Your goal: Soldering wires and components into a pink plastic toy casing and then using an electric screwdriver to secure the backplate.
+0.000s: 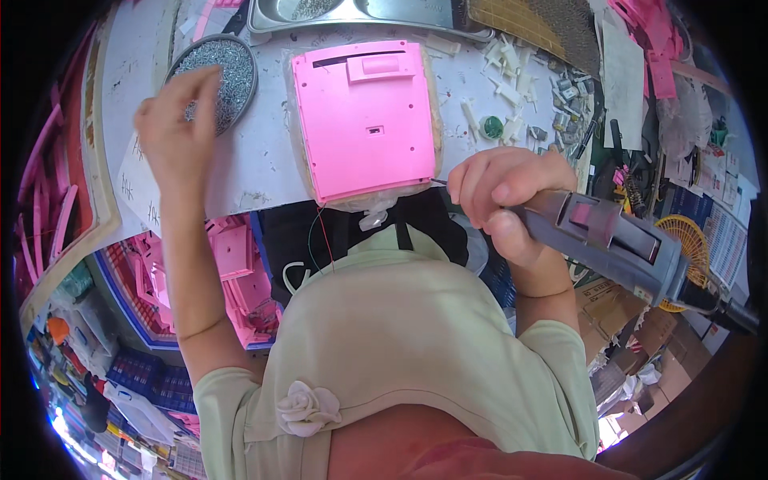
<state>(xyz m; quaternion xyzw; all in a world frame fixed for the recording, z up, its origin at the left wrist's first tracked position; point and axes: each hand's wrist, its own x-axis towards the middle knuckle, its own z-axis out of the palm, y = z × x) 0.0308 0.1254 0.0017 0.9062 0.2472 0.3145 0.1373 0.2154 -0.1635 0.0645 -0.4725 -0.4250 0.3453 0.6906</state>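
Sharing white tabletop (272,140): screw bowl (254,74), pink casing (360,112)

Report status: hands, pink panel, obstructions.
Left hand over screw bowl. Right hand gripping power screwdriver. Pink panel between them, wires dangling at near edge.

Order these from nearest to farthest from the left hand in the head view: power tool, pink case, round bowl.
1. Round bowl, at the left hand.
2. Pink case, right of the bowl.
3. Power tool, farther right, in the right hand.

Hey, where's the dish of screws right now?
In the head view, the dish of screws sits on the white table, left of the pink casing, the left hand partly covering it.
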